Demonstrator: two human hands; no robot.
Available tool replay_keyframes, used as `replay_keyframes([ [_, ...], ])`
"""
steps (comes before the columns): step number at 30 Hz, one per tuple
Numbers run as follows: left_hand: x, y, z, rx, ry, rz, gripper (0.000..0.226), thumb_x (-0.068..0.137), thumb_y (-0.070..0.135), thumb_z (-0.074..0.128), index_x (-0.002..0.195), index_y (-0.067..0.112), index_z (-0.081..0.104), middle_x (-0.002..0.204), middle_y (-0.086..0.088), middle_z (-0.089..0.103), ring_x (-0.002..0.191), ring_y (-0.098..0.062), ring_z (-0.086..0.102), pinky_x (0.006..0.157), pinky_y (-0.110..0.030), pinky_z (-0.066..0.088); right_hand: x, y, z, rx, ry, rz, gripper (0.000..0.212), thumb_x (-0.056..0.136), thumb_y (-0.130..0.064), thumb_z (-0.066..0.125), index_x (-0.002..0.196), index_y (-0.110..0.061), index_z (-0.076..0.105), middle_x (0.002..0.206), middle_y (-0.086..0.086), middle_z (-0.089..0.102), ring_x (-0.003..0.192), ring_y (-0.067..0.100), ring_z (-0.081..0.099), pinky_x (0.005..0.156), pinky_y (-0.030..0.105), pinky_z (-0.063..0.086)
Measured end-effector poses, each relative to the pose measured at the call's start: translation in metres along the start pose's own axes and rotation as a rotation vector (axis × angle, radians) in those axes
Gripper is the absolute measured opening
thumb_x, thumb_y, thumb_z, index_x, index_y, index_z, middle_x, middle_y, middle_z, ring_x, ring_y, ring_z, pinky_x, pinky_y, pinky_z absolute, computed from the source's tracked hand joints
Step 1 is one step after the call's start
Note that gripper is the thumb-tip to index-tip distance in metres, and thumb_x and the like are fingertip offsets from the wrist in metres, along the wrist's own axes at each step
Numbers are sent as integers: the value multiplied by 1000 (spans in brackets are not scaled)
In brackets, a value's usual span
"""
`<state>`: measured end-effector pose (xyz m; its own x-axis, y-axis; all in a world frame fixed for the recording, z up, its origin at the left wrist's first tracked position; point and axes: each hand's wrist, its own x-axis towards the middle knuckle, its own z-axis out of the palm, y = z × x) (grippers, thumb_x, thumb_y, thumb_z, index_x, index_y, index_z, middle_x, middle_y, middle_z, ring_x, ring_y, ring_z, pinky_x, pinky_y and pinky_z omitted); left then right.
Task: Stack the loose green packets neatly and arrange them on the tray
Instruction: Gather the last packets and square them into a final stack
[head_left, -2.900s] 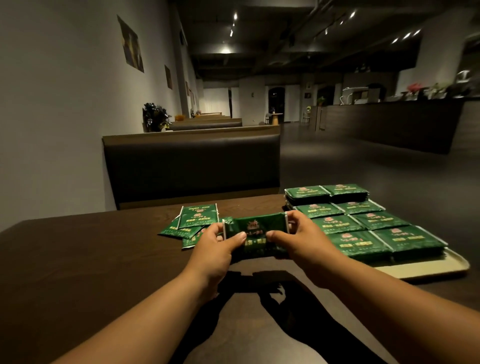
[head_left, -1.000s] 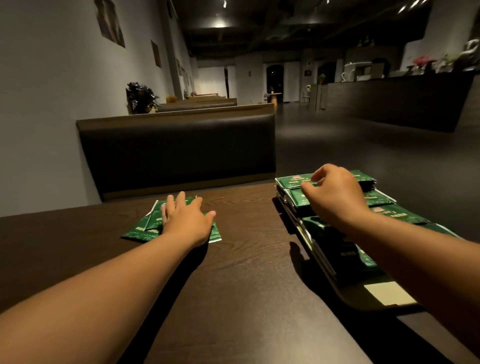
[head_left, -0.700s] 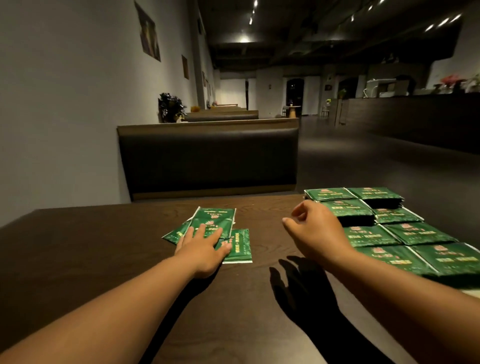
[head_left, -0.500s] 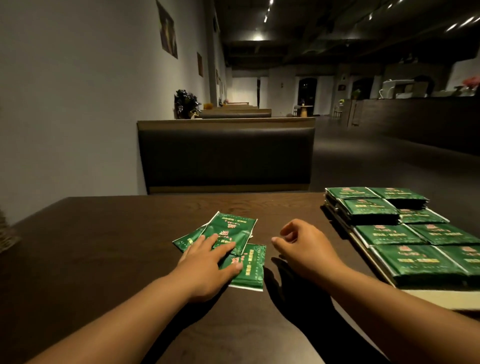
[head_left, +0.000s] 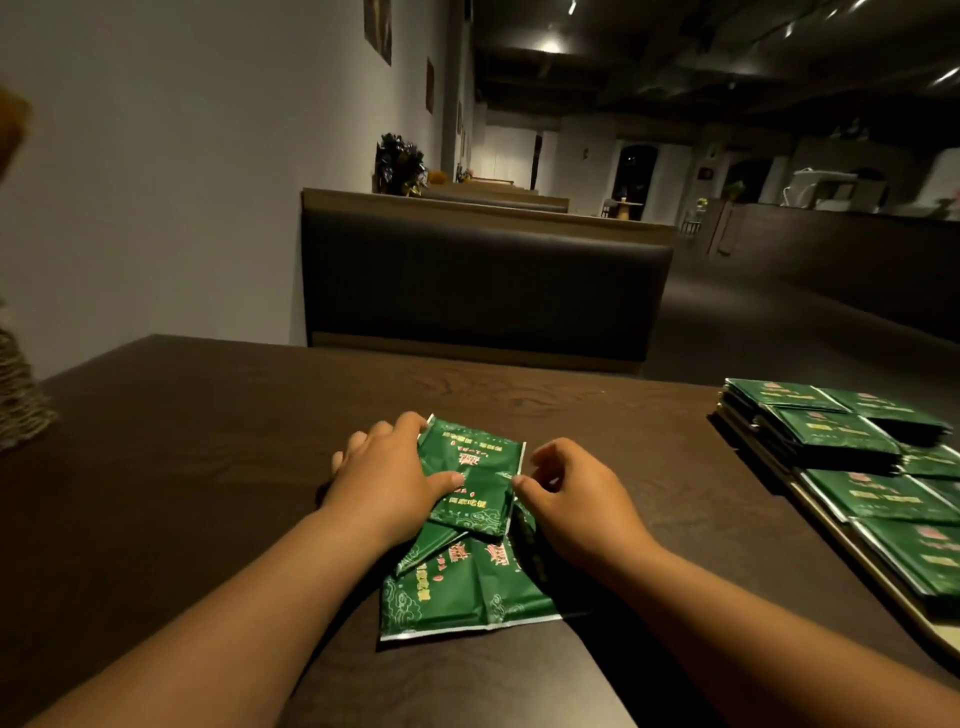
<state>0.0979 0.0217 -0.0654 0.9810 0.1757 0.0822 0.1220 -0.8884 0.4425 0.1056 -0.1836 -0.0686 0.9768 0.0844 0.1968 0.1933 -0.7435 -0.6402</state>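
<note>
Left hand (head_left: 387, 480) lies flat and spread on the loose green packets (head_left: 470, 519) on the counter (head_left: 182, 441); right hand (head_left: 571, 499), fingers curled, touches their edge, gripping nothing. Tray (head_left: 779, 467) at right.

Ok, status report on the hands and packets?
Left hand flat on loose green foil packets; right hand at their edge. Filled tray right. Nothing between.
</note>
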Motion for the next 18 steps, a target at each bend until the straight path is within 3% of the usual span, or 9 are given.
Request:
replay_keyframes([
  [4,2,-5,-3,-202,6,82,71,81,50,81,140,39,44,140,5,51,133,-25,43,112,-50,37,-4,6,2,118,21,-14,21,93,-39,74,108,-31,62,94,-13,72,88,1,67,76,23,53],
  [6,1,-7,-6,-309,45,119,70,77,38,88,136,37,50,134,7,54,128,-20,50,109,-43,42,-6,8,1,198,14,-1,24,91,-38,76,111,-35,62,93,-13,76,86,-2,68,74,21,53],
  [9,-4,-3,-8,-429,144,208,54,84,26,84,129,35,56,125,11,61,114,-9,58,88,-20,46,-6,8,-3,283,3,16,28,89,-38,79,112,-36,64,90,-12,79,86,5,73,83,36,59],
  [11,-8,3,-10,-592,183,221,36,91,21,77,120,36,61,111,13,68,100,-5,66,77,-14,52,-6,9,-6,391,-6,27,27,89,-34,80,112,-34,66,92,-8,80,87,8,76,86,41,61],
  [13,-12,8,-12,-881,148,200,29,94,16,74,113,36,65,107,4,72,94,-15,74,78,-34,63,-5,11,-10,490,3,21,26,89,-31,80,112,-33,68,97,-5,80,91,9,76,88,40,62],
  [15,-14,10,-12,-1061,120,160,28,93,14,74,108,36,68,111,-10,71,94,-30,76,79,-53,64,-5,11,-14,558,9,13,25,90,-30,79,112,-34,69,96,-8,80,90,10,76,88,39,62],
  [18,-15,12,-7,-1152,95,137,27,92,11,73,111,30,70,111,-21,70,95,-37,75,81,-58,63,-5,16,-17,682,-3,20,27,91,-21,78,115,-30,68,94,-4,80,84,11,75,89,43,61],
])
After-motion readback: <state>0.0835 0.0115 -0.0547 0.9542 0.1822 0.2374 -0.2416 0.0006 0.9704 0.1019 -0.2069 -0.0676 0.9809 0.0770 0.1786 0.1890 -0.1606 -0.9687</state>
